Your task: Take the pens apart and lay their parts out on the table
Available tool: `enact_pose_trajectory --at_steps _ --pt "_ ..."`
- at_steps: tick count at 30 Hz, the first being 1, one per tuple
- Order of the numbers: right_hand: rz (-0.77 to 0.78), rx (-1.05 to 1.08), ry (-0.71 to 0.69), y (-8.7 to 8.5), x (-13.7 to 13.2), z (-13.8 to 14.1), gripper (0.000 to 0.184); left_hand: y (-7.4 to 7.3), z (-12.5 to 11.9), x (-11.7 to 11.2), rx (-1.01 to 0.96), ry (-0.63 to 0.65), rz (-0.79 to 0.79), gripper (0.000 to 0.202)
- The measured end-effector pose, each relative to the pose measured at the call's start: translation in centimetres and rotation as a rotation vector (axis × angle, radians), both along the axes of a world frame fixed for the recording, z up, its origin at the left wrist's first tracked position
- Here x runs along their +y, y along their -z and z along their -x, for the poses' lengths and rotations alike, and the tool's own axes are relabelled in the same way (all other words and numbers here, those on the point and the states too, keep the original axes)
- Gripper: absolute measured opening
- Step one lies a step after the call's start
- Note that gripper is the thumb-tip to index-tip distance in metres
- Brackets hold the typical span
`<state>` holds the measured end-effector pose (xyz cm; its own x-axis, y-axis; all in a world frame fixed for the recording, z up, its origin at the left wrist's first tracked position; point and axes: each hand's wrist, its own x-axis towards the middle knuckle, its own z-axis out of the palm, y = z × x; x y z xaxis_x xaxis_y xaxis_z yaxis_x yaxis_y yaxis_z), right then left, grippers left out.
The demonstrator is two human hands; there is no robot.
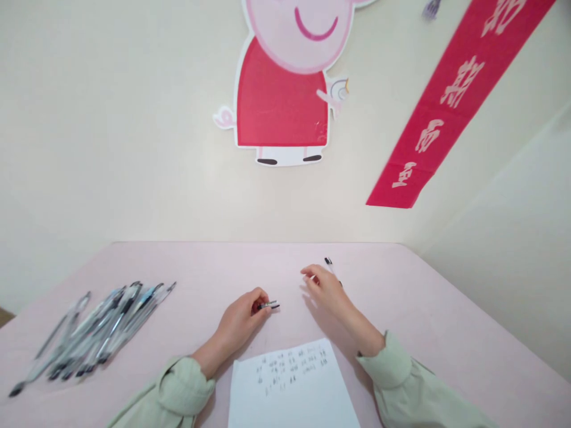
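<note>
My left hand (241, 314) is closed over the table, its thumb and fingers pinching a pen (272, 305). Only the pen's dark end and a thin pale part stick out to the right; the rest is hidden in the hand. My right hand (328, 290) hovers farther right with fingers apart and nothing visible in them. Just behind it lies a black-capped pen (329, 262), partly covered by the hand. Between my forearms, a white sheet of paper (289, 407) bears rows of small dark handwriting, too blurred to read.
A loose pile of pens (111, 327), several clear-barrelled with black ends, spreads over the left of the pink table (428, 333). The table's far edge meets a pale wall (156, 148). On that wall are a cartoon pig cutout (283, 107) and a red banner (428, 131).
</note>
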<state>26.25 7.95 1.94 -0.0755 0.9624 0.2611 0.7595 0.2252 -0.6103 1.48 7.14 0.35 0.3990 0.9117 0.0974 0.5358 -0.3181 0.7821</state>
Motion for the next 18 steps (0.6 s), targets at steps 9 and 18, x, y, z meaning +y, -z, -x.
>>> enact_pose_trajectory --at_steps 9,18 --pt "-0.003 -0.073 -0.15 0.3 -2.2 4.9 0.013 -0.2 0.0 0.4 -0.259 0.016 0.115 0.03" --pt "0.0 -0.173 0.642 2.2 2.4 -8.7 0.018 0.1 -0.1 0.4 -0.15 -0.016 0.066 0.029"
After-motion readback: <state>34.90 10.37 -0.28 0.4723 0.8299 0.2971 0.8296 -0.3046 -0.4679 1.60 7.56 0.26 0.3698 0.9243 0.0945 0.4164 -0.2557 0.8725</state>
